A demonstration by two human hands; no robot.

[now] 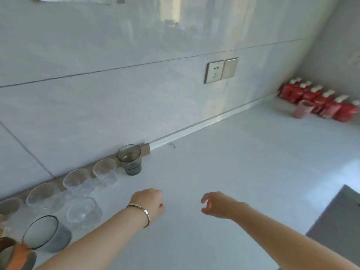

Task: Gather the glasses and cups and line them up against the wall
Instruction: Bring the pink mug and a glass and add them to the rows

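Your left hand (149, 203) is loosely curled and your right hand (218, 205) half spread, both holding nothing. The pink cup (303, 109) stands upright far off to your right by the red bottles (319, 102), well apart from the row of glasses (78, 182) along the wall (116, 94), so your right hand is the nearer one.

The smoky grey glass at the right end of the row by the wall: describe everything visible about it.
The smoky grey glass tumbler is see-through, with a round open rim and a darker, thicker base. It stands upright on the white counter, apparently empty, close against the low strip at the wall's foot. It ends the row, beside a clear glass; contact between them is unclear. Neither hand touches it.
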